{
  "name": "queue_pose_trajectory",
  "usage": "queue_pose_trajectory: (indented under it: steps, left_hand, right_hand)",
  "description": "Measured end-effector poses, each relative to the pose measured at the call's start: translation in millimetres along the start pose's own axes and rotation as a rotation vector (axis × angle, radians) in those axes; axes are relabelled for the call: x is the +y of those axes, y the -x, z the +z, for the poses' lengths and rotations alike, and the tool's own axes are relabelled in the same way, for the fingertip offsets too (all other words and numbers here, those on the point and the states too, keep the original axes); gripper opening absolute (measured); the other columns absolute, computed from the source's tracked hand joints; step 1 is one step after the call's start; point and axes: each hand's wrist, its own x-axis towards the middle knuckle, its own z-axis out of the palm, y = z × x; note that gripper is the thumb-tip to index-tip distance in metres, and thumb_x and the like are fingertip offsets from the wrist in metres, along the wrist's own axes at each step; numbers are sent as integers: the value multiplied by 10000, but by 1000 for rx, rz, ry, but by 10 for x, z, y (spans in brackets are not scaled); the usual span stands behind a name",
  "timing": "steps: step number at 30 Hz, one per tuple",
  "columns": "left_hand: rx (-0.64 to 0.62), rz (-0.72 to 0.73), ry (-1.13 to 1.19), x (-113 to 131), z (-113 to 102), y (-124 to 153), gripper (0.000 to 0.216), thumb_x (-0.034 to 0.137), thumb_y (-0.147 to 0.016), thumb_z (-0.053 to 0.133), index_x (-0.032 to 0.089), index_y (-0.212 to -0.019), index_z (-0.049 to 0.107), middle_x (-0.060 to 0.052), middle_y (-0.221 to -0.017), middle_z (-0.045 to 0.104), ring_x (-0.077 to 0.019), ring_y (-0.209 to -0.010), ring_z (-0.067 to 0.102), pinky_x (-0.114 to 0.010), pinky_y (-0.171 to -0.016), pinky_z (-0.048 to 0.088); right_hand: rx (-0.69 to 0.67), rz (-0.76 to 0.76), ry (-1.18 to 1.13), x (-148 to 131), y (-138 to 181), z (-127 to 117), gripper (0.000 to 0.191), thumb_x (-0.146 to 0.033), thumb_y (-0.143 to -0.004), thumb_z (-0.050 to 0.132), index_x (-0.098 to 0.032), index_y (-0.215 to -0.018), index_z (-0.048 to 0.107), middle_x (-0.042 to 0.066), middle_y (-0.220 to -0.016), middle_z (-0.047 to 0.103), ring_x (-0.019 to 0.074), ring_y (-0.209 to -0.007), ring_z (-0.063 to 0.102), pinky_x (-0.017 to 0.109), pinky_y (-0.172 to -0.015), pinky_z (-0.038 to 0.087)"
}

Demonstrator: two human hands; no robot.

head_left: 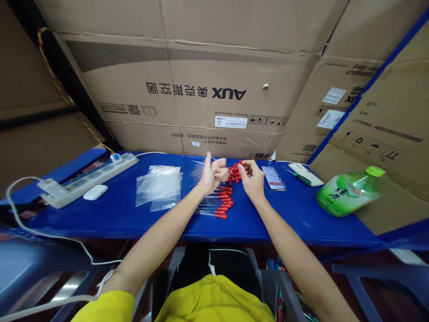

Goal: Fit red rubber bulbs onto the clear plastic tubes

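Observation:
My left hand [212, 175] is closed in a fist above the blue table [117, 214], gripping a thin clear dropper whose tip sticks up past the thumb. My right hand [252, 178] is closed too, its fingers pinched on a bunch of red rubber bulbs [235, 172] held between both hands. Below the hands lies a row of clear glass droppers with red bulbs [219, 203], side by side on the table.
A stack of clear plastic bags [159, 185] lies left of the hands. Further left are a power strip [89, 179] and a white case [95, 192]. To the right lie a phone [273, 178], a white device [305, 174] and a green bottle [348, 191]. Cardboard boxes [214, 89] wall the back.

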Motion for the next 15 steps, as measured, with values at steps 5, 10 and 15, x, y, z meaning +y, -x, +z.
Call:
queue_pose_trajectory:
  steps: [5, 10, 15]
  left_hand:
    - [23, 78, 163, 74, -20, 24, 700, 839, -879, 181, 206, -653, 375, 78, -449, 187, -88, -380, 212, -228, -432, 263]
    - [40, 69, 221, 76, 13, 39, 698, 840, -879, 208, 205, -641, 375, 79, -445, 183, -92, -384, 229, -237, -442, 271]
    - [-18, 72, 210, 87, 29, 59, 704, 822, -896, 180, 201, -646, 398, 75, -456, 186, -95, -394, 224, -241, -450, 259]
  right_hand:
    - [-128, -4, 46, 46, 12, 65, 220, -427, -961, 545, -215, -980, 600, -1, -772, 654, 142, -609, 564, 258, -619, 450]
    - [-237, -67, 5, 60, 31, 92, 261, -417, -978, 533, -191, -1031, 651, 30, -807, 704, 158, -634, 608, 265, -623, 454]
    - [-229, -137, 62, 62, 33, 96, 275, -398, -985, 529, -181, -1018, 693, 23, -766, 694, 144, -567, 547, 269, -579, 410]
